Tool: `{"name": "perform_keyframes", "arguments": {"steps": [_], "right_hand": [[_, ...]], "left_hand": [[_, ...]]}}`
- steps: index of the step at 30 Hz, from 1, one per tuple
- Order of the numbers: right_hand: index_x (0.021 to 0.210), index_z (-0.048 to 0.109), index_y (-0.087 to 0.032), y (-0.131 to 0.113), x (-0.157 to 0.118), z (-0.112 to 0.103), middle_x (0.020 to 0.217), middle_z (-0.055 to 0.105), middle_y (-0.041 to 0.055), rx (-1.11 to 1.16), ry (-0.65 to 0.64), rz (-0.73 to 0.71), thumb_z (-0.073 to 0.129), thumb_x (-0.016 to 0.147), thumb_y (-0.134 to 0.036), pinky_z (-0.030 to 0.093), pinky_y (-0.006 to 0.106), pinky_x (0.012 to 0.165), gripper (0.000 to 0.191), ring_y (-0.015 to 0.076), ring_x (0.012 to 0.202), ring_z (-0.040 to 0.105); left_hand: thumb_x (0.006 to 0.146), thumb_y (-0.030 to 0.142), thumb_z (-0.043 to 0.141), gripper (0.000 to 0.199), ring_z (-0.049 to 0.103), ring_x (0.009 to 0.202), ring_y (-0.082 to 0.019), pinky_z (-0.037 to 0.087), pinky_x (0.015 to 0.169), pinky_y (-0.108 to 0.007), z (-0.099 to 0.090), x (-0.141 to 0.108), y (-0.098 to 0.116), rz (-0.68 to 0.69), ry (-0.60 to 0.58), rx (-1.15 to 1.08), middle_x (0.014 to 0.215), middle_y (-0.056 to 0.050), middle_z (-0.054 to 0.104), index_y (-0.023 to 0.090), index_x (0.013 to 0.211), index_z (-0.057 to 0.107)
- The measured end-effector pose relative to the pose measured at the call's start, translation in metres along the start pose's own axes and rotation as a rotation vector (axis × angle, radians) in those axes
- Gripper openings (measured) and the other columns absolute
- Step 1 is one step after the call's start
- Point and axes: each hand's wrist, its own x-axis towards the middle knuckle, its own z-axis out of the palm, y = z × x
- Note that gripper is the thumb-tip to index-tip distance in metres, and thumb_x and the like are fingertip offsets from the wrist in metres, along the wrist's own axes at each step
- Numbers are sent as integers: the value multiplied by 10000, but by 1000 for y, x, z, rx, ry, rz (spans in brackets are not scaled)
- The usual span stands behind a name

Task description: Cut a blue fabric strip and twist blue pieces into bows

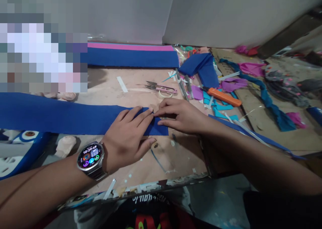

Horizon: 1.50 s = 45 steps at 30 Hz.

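A long blue fabric strip (57,113) runs from the left edge to the middle of the table. My left hand (130,131), with a watch on the wrist, lies spread and palm down on the strip near its right end. At that end my right hand (176,116) has its fingers bent, with the tips of thumb and forefinger at the blue fabric beside my left fingertips. What lies between those right fingertips is too small to tell. Below them, a corner of the strip looks folded.
Behind lie stacked blue and pink strips (130,56), thread snips (162,88) and a tape roll (166,94). To the right are an orange cutter (223,97), folded blue cloth (201,67), scraps and cardboard (254,111). The table's front edge (141,189) is near.
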Motion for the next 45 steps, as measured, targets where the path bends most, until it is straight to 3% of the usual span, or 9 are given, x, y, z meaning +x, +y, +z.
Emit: {"name": "perform_keyframes", "arguments": {"steps": [11, 15, 21, 26, 31, 34, 40, 45], "right_hand": [[1097, 797, -197, -1, 0, -3, 1031, 708, 88, -2, 20, -32, 760, 912, -314, 533, 330, 851, 222, 202, 929, 687], [941, 800, -168, -6, 0, -10, 956, 703, 88, 38, 11, -99, 676, 925, -213, 527, 309, 787, 133, 184, 850, 676], [778, 744, -154, -10, 0, -16, 934, 694, 80, 47, -26, -159, 626, 915, -175, 515, 292, 760, 182, 156, 798, 653], [801, 746, -156, -9, -1, -17, 999, 710, 103, 37, -57, -199, 616, 918, -184, 537, 312, 816, 176, 181, 885, 682], [954, 774, -167, -9, 0, -16, 1035, 723, 108, 64, -64, -207, 610, 927, -194, 547, 328, 867, 169, 195, 927, 701], [967, 773, -172, -11, 0, -16, 986, 735, 94, 75, -99, -201, 606, 938, -199, 539, 305, 833, 171, 182, 875, 704], [764, 715, -163, -17, -1, -19, 734, 686, 43, 79, -181, -141, 598, 967, -235, 461, 244, 655, 245, 128, 660, 613], [942, 746, -153, -16, -1, -18, 824, 718, 64, 77, -104, -139, 597, 959, -235, 496, 257, 710, 171, 144, 728, 646]], "left_hand": [[1015, 541, 457, 621, 412, 1462, -387, 365, 1150, -578, -1, 0, 2, -13, -27, 20, 1598, -111, 501, 143, 1486, 530], [1017, 538, 451, 600, 416, 1463, -383, 372, 1147, -569, -1, 0, 2, -10, -37, 36, 1608, -96, 491, 156, 1468, 554], [1023, 547, 437, 615, 407, 1467, -381, 370, 1153, -571, 0, -1, 2, -11, -44, 46, 1614, -83, 485, 162, 1492, 535], [1030, 556, 417, 626, 392, 1478, -383, 371, 1151, -577, 0, -1, 2, -12, -43, 53, 1606, -84, 495, 174, 1516, 519], [1029, 551, 421, 630, 377, 1490, -385, 356, 1168, -578, 0, -1, 1, -9, -44, 45, 1607, -100, 491, 164, 1515, 521], [1020, 556, 437, 632, 371, 1496, -387, 356, 1171, -582, 0, -1, 1, -14, -46, 40, 1611, -113, 482, 164, 1508, 527], [1017, 554, 449, 602, 357, 1501, -411, 373, 1150, -613, -2, 1, 3, -15, -66, 26, 1617, -121, 467, 211, 1501, 550], [1020, 550, 450, 577, 360, 1484, -440, 381, 1116, -641, -5, 2, 3, 12, -89, 36, 1611, -144, 457, 286, 1525, 535]]}}
